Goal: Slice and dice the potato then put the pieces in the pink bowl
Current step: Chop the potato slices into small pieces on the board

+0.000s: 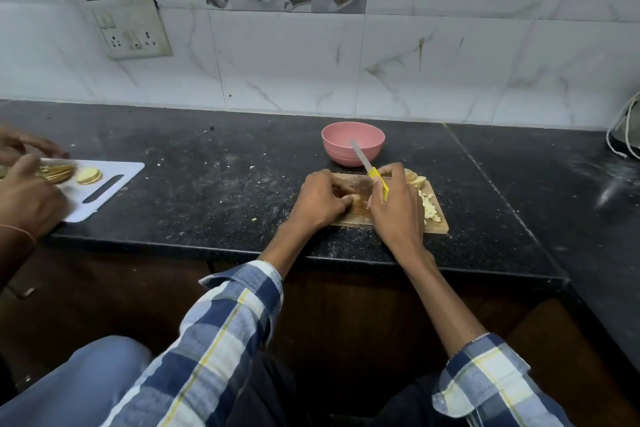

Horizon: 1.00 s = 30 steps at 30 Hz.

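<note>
A wooden cutting board [437,222] lies on the black counter near its front edge. My left hand [320,198] curls over a piece of potato [356,199] on the board, mostly hiding it. My right hand [394,201] grips a yellow-handled knife [371,173] whose blade points away toward the pink bowl [352,146]. The bowl stands just behind the board and looks empty. Diced potato pieces [428,208] lie in a heap on the board's right side, with several round slices [415,179] behind them.
At far left another person's hands [24,180] work over a white cutting board [110,184] with potato slices [88,176]. A wall socket [130,29] sits on the tiled wall. A cord and appliance [625,135] stand at the right edge. Crumbs dot the counter [225,170].
</note>
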### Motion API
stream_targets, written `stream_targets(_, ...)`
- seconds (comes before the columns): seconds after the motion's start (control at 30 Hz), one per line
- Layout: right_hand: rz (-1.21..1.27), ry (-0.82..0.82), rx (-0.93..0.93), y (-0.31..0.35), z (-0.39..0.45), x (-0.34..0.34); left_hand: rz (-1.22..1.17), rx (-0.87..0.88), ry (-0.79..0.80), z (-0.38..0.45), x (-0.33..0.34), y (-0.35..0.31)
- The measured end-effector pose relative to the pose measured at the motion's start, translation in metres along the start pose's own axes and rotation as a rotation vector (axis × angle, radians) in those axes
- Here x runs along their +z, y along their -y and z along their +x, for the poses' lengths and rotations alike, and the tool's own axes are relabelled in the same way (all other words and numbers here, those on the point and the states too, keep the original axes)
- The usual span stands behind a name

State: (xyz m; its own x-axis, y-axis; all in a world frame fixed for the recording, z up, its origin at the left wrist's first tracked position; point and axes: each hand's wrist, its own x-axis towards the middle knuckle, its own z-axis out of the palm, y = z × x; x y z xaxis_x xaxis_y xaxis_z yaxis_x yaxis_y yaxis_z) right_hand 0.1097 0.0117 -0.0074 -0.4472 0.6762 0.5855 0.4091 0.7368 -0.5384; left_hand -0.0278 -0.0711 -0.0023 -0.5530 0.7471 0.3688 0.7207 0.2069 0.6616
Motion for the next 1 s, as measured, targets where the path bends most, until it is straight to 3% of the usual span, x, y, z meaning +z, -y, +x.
stream_targets(0.27, -0.28, 0.088, -0.015, 0.02, -0.022, -0.028, -0.029, -0.044, -0.087, -0.013, 0.003, -0.006)
stream_targets(0.63, -0.366, 0.216, 0.048, 0.039, -0.032, -0.038, -0.042, -0.069, -0.078, -0.011, 0.003, -0.006)
stream_targets(1.0, -0.391, 0.243, 0.066, 0.056, -0.042, -0.043, -0.062, -0.091, -0.056, -0.007, 0.002, -0.003)
